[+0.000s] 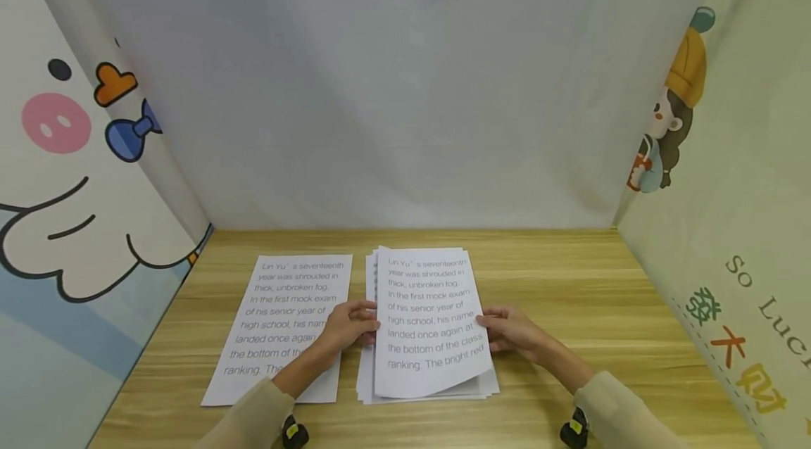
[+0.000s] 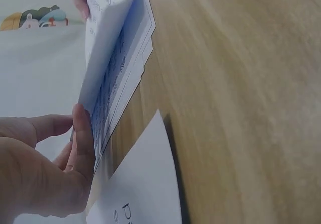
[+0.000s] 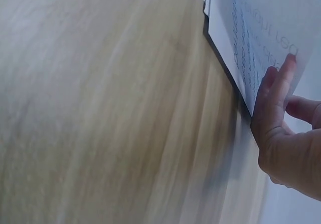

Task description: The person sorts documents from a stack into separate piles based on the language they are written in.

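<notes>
Both hands hold a printed sheet of paper (image 1: 431,336) by its opposite long edges, over a loose stack of papers (image 1: 365,386). My left hand (image 1: 348,329) pinches the left edge between thumb and fingers. On the other side my right hand (image 1: 516,333) pinches the right edge, its fingers under the sheet in the right wrist view. The sheet bows, and its lower right corner stands up off the stack. Handwriting-like blue lines show on the page below in the right wrist view. Beneath my left forearm lies another printed sheet (image 1: 285,308), flat on the table.
The wooden table (image 1: 570,280) meets a plain pale backdrop (image 1: 412,118) at the rear. Cartoon-printed side panels stand left (image 1: 76,188) and right (image 1: 716,224). The stack's pages are unevenly aligned, with edges jutting out.
</notes>
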The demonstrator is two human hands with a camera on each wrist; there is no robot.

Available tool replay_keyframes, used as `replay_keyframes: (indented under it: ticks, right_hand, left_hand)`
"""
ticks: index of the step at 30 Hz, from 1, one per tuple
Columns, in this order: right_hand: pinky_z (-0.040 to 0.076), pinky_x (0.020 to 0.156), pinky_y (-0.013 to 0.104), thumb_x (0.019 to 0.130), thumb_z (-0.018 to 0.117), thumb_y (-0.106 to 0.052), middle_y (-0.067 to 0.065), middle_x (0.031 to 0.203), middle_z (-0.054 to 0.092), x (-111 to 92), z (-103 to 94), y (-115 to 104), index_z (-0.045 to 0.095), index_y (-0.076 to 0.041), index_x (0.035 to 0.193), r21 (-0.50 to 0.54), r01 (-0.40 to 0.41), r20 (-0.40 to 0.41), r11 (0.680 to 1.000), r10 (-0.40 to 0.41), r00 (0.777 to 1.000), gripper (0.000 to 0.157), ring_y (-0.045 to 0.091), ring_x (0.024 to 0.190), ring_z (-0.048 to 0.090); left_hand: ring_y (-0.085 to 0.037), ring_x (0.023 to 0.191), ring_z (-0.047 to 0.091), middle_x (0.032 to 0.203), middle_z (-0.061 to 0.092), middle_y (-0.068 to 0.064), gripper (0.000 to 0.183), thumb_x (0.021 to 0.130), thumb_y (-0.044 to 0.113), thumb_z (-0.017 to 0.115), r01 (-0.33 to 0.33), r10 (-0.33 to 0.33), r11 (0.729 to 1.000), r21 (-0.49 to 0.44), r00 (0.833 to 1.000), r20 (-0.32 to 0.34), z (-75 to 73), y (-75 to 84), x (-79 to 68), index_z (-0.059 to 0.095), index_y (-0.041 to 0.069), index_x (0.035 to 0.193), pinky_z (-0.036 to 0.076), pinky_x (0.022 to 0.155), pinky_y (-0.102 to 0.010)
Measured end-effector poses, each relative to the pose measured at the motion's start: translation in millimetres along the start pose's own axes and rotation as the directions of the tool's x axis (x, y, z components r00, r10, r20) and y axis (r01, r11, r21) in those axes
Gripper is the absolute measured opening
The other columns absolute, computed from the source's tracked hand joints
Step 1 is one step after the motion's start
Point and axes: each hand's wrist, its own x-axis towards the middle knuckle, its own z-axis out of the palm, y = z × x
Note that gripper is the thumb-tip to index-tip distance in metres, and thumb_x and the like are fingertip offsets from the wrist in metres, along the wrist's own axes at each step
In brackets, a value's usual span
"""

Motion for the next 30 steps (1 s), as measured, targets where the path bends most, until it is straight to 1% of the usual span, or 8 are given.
replay_keyframes:
  ticks: [5,9,13,15,17,22,30]
  right_hand:
    - [0.061,0.076,0.026,0.105,0.052,-0.015,0.001,0.103,0.075,-3,2.7,-2,0.044,0.015,0.141,0.012,0.007,0.045,1.0,-0.008,0.999,0.048,0.012,0.091,0.071]
    - [0.062,0.078,0.027,0.105,0.053,-0.012,0.002,0.104,0.075,-3,5.8,-1,0.042,0.015,0.143,0.033,0.011,0.069,0.999,-0.013,0.998,0.048,0.014,0.092,0.071]
    - [0.061,0.074,0.025,0.105,0.052,-0.01,0.0,0.102,0.075,-4,8.6,-1,0.04,0.015,0.144,0.054,0.006,0.075,0.999,-0.01,0.997,0.048,0.012,0.09,0.071]
    - [0.061,0.074,0.024,0.105,0.052,-0.01,-0.001,0.102,0.075,-4,9.4,-1,0.038,0.015,0.146,0.06,0.003,0.076,0.998,-0.008,0.997,0.05,0.012,0.09,0.071]
    - [0.061,0.077,0.025,0.106,0.051,-0.011,-0.001,0.104,0.075,-5,9.9,-3,0.037,0.014,0.148,0.068,0.0,0.075,0.998,-0.005,0.997,0.051,0.012,0.092,0.072]
    - [0.062,0.085,0.031,0.105,0.052,-0.012,0.001,0.11,0.075,-6,10.5,-5,0.034,0.013,0.15,0.094,-0.002,0.082,0.996,-0.005,0.997,0.054,0.014,0.098,0.072]
    - [0.063,0.082,0.031,0.106,0.052,-0.011,0.002,0.111,0.075,-7,9.3,-4,0.032,0.012,0.151,0.1,-0.002,0.082,0.995,-0.006,0.997,0.055,0.014,0.098,0.073]
  left_hand:
    - [-0.012,0.064,0.066,0.093,0.071,-0.008,0.041,0.086,0.001,0.075,-0.001,0.001,1.0,-0.006,1.0,-0.023,1.2,-2.6,-0.2,0.065,-0.003,0.125,0.061,0.062,-0.028]
    - [-0.012,0.064,0.066,0.09,0.07,-0.008,0.037,0.085,0.001,0.075,-0.006,0.006,1.0,-0.009,0.999,-0.048,0.7,-4.2,-0.6,0.067,-0.003,0.121,0.061,0.06,-0.027]
    - [-0.013,0.065,0.067,0.09,0.07,-0.008,0.034,0.086,0.001,0.075,-0.007,0.007,1.0,-0.004,0.997,-0.074,-0.2,-4.7,-2.0,0.067,-0.004,0.119,0.062,0.06,-0.029]
    - [-0.013,0.065,0.067,0.09,0.07,-0.009,0.034,0.086,0.002,0.075,-0.008,0.008,1.0,0.004,0.996,-0.086,-1.0,-4.1,-3.0,0.067,-0.004,0.119,0.062,0.059,-0.029]
    - [-0.012,0.065,0.066,0.091,0.07,-0.009,0.035,0.086,0.003,0.075,-0.007,0.008,1.0,0.015,0.995,-0.097,-1.9,-3.4,-3.2,0.067,-0.004,0.119,0.061,0.058,-0.028]
    - [-0.012,0.067,0.064,0.094,0.071,-0.01,0.038,0.088,0.006,0.075,-0.003,0.009,0.998,0.055,0.993,-0.117,-4.1,-2.1,-4.0,0.066,-0.004,0.123,0.058,0.057,-0.025]
    - [-0.011,0.066,0.063,0.095,0.066,-0.009,0.033,0.093,0.01,0.071,0.018,-0.011,0.998,0.058,0.993,-0.114,-4.4,-3.1,-4.2,0.067,-0.002,0.124,0.057,0.056,-0.024]
